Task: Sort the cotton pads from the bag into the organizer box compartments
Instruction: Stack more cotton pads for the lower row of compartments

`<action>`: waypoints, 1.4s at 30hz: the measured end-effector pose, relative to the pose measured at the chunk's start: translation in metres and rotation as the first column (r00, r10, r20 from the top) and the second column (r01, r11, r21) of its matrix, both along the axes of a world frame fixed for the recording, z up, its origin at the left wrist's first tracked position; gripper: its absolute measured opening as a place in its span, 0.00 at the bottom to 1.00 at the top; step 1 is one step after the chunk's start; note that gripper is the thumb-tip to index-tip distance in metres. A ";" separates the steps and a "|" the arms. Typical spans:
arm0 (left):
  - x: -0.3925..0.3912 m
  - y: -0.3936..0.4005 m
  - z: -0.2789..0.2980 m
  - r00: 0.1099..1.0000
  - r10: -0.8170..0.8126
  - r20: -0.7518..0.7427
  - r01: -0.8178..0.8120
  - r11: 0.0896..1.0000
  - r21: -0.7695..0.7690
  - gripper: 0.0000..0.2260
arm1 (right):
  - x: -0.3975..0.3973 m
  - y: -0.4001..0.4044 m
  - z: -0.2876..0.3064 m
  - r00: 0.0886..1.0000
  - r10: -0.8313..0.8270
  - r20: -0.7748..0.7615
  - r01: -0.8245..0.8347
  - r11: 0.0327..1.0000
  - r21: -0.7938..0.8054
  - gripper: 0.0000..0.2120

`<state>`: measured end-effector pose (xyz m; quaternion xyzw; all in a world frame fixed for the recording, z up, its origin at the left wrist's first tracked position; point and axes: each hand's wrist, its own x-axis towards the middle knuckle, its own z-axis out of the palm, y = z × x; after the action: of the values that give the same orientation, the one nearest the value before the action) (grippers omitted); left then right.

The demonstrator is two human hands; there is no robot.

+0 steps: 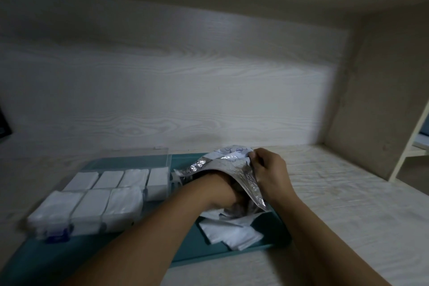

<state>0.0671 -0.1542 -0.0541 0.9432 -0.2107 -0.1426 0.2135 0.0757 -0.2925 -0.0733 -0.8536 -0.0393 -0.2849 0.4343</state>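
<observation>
The right hand [269, 169] is pinching the bag [222, 160] mouth; the left hand [222, 195] is reaching inside, its fingers hidden. A sharp tug could be spilling pads beside the bag.

A pale wood-grain desk [348, 193] carries a teal tray [197, 248] lying flat on it

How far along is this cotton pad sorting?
Mostly done: seven compartments of the organizer box hold pads. In hand: the right hand holds the bag open while the left hand reaches inside. Left: loose pads on the tray, plus whatever remains bagged.
</observation>
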 end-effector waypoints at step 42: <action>-0.038 0.067 -0.025 0.781 -0.217 0.586 -0.173 0.826 0.537 0.29 | -0.017 0.033 -0.001 0.912 0.121 -0.393 -0.329 0.788 -0.520 0.15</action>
<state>0.0288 -0.0876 -0.0791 0.9530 -0.2290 0.1194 -0.1581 0.0591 -0.2598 -0.0748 -0.9691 -0.1513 -0.0538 0.1875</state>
